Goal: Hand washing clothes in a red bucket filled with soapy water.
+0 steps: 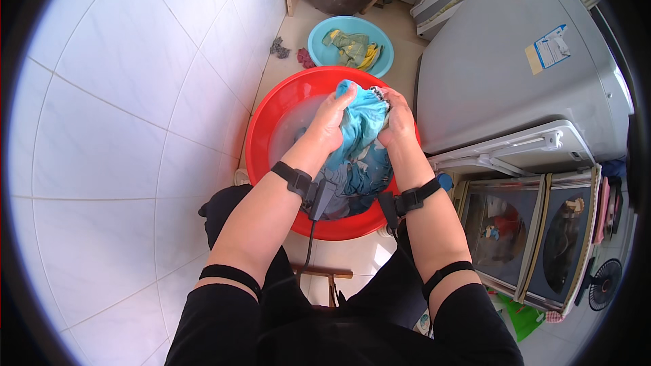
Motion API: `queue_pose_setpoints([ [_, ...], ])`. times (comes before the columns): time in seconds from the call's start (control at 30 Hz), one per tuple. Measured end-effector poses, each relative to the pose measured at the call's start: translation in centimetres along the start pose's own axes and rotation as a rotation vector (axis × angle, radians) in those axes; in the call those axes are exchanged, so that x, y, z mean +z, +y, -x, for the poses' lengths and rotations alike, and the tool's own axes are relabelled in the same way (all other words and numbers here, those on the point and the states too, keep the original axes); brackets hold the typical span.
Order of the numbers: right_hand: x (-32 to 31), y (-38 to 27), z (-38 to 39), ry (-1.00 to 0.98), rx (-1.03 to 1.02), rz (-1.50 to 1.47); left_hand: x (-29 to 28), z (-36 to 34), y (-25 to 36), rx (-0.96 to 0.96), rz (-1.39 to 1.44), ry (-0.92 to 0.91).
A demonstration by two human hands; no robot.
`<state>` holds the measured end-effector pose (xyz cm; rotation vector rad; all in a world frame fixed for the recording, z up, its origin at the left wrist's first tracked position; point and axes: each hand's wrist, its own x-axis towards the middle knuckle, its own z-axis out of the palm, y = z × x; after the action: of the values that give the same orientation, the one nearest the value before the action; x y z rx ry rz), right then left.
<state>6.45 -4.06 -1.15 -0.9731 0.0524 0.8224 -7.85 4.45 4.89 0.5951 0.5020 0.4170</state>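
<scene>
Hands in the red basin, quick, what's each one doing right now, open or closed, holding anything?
Left hand: closed, gripping the wet blue cloth over the red basin.
Right hand: closed on the same blue cloth.
</scene>
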Motion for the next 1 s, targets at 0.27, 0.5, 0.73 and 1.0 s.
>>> queue_pose_setpoints([
  [0.27, 8.0, 1.7, 10.6, -0.226, -0.632, 1.004, -3.2, -1.4, -0.7, 0.051, -0.071, 0.448],
  [0.5, 4.8, 0.5, 6.0, 0.069, -0.345, 1.174, -1.7, -0.6, -5.5, -0.118, -0.219, 0.271],
  [0.73, 8.3, 3.9, 9.6, -0.148, -0.842, 1.269, -8.1, -2.5, -4.2, -0.039, -0.005, 0.203],
  [1.0, 7.2, 3.6, 8.8, -0.023, -0.573, 1.229, -4.8, -0.7, -3.8, -0.099, 0.028, 0.22],
])
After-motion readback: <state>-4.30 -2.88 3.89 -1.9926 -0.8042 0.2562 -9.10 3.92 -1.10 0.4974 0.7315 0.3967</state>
